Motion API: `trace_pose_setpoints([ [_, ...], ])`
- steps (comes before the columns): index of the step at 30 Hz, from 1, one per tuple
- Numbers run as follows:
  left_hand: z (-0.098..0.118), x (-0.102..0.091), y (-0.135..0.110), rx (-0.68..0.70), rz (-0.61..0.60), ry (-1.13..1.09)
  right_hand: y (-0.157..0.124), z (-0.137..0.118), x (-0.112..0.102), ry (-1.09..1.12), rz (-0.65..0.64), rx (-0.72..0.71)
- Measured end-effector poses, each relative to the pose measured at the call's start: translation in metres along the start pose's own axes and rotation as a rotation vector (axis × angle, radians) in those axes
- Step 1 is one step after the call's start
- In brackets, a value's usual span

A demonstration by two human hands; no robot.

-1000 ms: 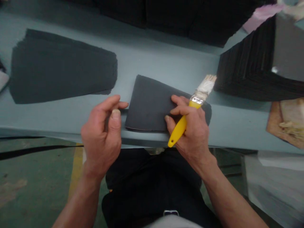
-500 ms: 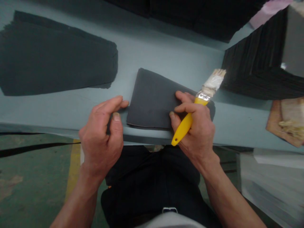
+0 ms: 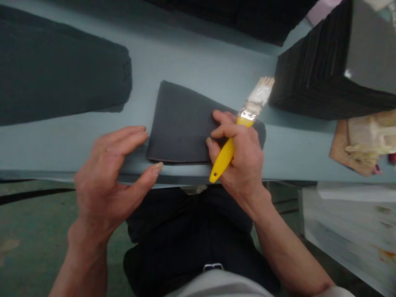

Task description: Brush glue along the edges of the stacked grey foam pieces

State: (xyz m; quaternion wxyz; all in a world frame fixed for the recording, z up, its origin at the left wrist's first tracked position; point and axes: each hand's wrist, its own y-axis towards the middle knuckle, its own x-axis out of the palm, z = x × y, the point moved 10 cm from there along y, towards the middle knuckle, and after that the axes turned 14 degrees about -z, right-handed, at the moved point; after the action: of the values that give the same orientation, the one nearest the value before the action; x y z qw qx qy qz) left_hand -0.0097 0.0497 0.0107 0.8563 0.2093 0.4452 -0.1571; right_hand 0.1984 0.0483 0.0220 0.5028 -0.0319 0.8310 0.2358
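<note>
A flat dark grey folded panel [image 3: 182, 123] lies near the table's front edge; its exact material I cannot tell. My right hand [image 3: 241, 152] rests on the panel's right part, its fingertips touching the surface. Held in that hand is a paintbrush [image 3: 227, 154] with a yellow handle and whitish, coated bristles pointing up and to the right. My left hand [image 3: 108, 173] is off the panel's left edge, thumb and fingers spread apart, with nothing in it. The thumb tip is close to the panel's lower left corner.
A long dark stack of sheets [image 3: 62, 70] lies at the left on the pale blue table [image 3: 173, 53]. Tall dark stacks [image 3: 312, 70] stand at the right and back. A brown board [image 3: 338, 144] carries a whitish, crusted container [image 3: 368, 132] at the right.
My left hand has opened wider, its thumb moving away from the fingers. The right hand stays on the panel with the brush. The whole view has shifted somewhat.
</note>
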Motion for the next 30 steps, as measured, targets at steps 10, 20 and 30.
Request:
trace_pose_setpoints([
  [10, 0.0012, 0.0022, 0.0041, 0.051, -0.079, 0.050, -0.0004, 0.0019, 0.0012, 0.003, 0.003, 0.008],
  [20, 0.0003, 0.0041, 0.0048, 0.022, -0.102, 0.008, 0.0010, 0.0032, 0.0019, -0.023, -0.045, 0.042],
  [30, -0.0002, 0.0027, 0.0044, 0.012, -0.082, 0.009, -0.0027, 0.0028, -0.0002, -0.022, -0.023, 0.045],
])
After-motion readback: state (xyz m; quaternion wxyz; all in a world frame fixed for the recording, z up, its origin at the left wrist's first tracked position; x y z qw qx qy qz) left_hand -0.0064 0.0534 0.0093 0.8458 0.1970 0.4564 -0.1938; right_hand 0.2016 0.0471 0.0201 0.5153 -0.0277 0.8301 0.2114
